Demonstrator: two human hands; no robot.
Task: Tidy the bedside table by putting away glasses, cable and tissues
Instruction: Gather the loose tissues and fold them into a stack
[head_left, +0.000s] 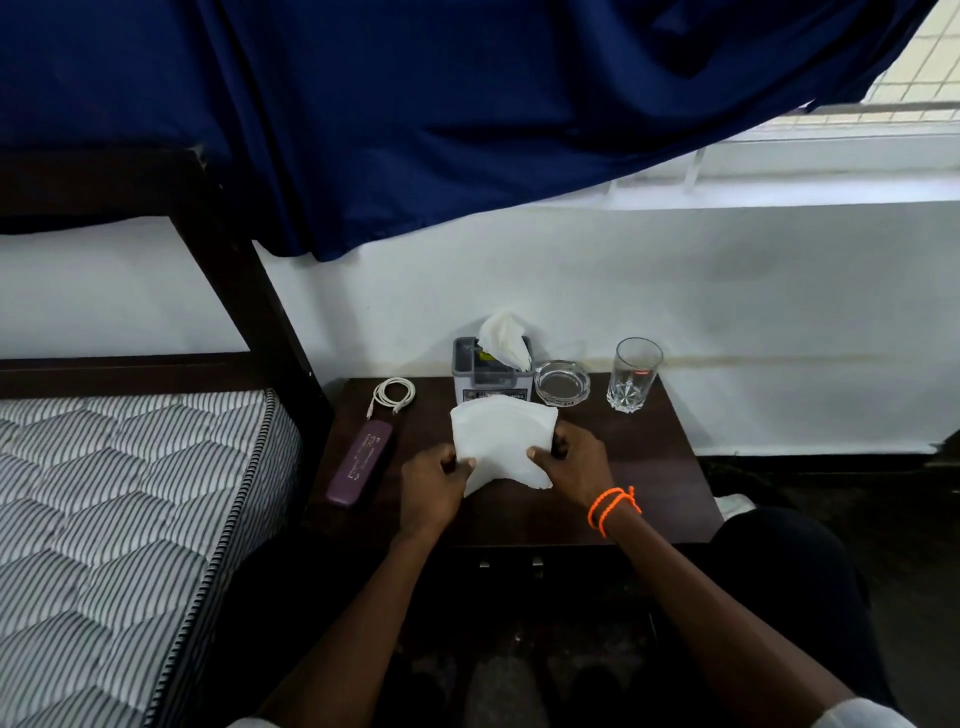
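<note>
A white tissue (500, 440) is held flat above the dark bedside table (649, 467) by both hands. My left hand (434, 486) pinches its lower left edge and my right hand (571, 462) pinches its right edge. Behind it stands a grey tissue box (470, 366) with a tissue (503, 338) sticking out of the top. A coiled white cable (393, 393) lies at the table's back left. A closed purple glasses case (360, 468) lies along the left edge.
A glass ashtray (562, 382) and an upright drinking glass (634, 373) stand at the back right of the table. A striped mattress (114, 509) on a dark bed frame is to the left. A blue curtain (415, 114) hangs above.
</note>
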